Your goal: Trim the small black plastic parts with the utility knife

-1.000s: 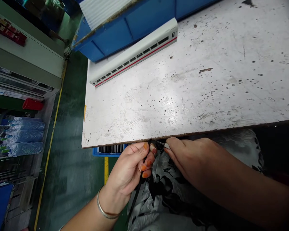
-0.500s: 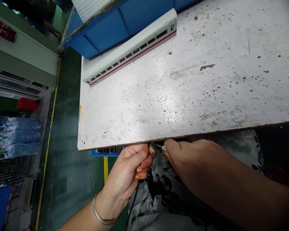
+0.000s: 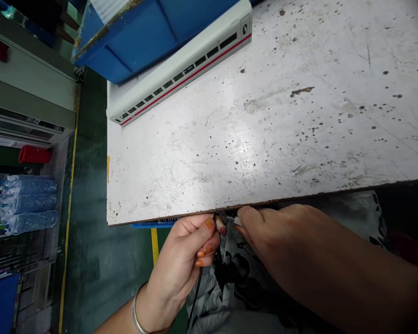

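At the front edge of the white table (image 3: 181, 181), my left hand (image 3: 191, 248) is closed in a pinch on a thin black cord (image 3: 195, 299). The cord's tip shows above the thumb, and its length hangs down past the palm. My right hand (image 3: 274, 234) is closed around a slim tool with a thin metal blade (image 3: 227, 216) and a pale handle, mostly hidden in the fingers. The blade points left and meets the cord's tip or lies very close to it. Farther back on the table lies a white model train car (image 3: 184, 66) with a red stripe and dark windows.
A blue crate (image 3: 135, 48) stands behind the train car. Another blue tray (image 3: 153, 225) shows beneath the table's front edge. Left of the table run a green floor (image 3: 90, 195) and shelving with wrapped bottles (image 3: 31, 202) and a red container (image 3: 35, 154).
The view has shifted slightly, so the table, crate and train car appear a little farther left. Both hands keep the same holds, with the blade still beside the cord's tip.
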{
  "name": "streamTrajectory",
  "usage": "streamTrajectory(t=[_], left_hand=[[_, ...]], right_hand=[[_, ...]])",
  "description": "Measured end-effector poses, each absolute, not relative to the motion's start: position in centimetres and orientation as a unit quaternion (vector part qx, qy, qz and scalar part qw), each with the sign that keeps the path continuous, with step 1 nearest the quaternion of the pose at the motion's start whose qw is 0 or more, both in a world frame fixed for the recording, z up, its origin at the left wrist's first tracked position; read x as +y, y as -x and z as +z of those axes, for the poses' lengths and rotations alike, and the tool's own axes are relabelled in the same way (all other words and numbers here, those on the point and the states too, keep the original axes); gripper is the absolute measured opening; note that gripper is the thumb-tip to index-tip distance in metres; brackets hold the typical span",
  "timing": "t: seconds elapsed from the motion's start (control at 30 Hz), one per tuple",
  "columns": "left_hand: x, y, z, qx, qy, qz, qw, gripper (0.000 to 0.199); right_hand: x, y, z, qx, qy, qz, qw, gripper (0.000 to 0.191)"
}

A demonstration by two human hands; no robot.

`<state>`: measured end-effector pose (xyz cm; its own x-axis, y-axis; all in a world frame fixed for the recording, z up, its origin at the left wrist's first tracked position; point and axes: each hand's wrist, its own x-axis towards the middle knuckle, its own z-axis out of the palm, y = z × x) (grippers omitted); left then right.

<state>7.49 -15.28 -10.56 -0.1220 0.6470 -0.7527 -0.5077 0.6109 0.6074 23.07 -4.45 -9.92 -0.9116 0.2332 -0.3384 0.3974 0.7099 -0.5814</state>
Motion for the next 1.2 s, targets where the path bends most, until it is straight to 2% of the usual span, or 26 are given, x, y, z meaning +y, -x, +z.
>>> streamTrajectory(t=[0.17,0.33,0.7,1.2], left_hand=[[-15.2,-7.6,-10.7,0.607,-0.055,0.445,0.656,0.026],[-15.2,-7.7,-10.4,0.616,-0.051,0.443,0.650,0.027],[-15.1,-7.7,-10.4,0.618,-0.042,0.444,0.647,0.025],[-15.2,-7.6,-10.5,0.615,-0.048,0.445,0.650,0.026]], right_hand=[[-4.5,-23.1,-10.0,0.930,-0.141,-0.331,0.074,0.034],[-4.7,-23.1,-10.2,0.936,-0.152,-0.317,0.026,0.017],[-5.3,-23.2,-11.1,0.943,-0.184,-0.253,-0.117,0.018],[-4.9,-23.4,-10.9,0.933,-0.176,-0.289,-0.120,0.018]])
